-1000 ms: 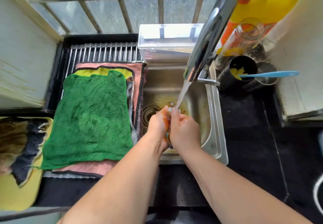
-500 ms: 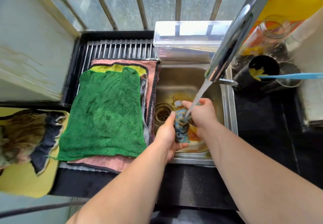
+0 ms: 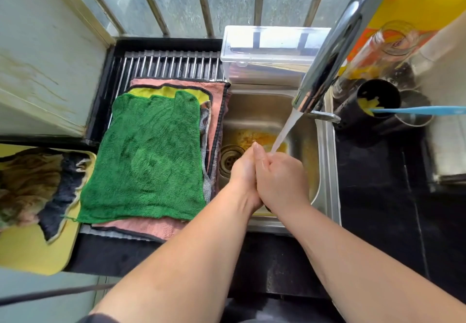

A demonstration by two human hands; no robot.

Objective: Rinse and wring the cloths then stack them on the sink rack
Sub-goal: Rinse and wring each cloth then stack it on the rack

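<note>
Both hands, left hand point(image 3: 244, 171) and right hand point(image 3: 280, 179), press together under the tap's running water stream point(image 3: 285, 131). Fingers are clenched; what they hold is hidden. The green terry cloth point(image 3: 148, 156) tops the left stack.

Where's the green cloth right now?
The green cloth lies spread flat on top of the cloth stack on the sink rack, left of the sink basin and both hands.

A home kitchen: steel sink point(image 3: 325, 161), running faucet point(image 3: 327, 52), dish rack point(image 3: 166, 64).

Daylight is coming through a frosted window point(image 3: 227, 9) behind metal bars point(image 3: 205, 7) (streaked with grime), a pale stained wall panel point(image 3: 42, 52) is standing at left, and a black countertop point(image 3: 378, 196) is surrounding everything.
</note>
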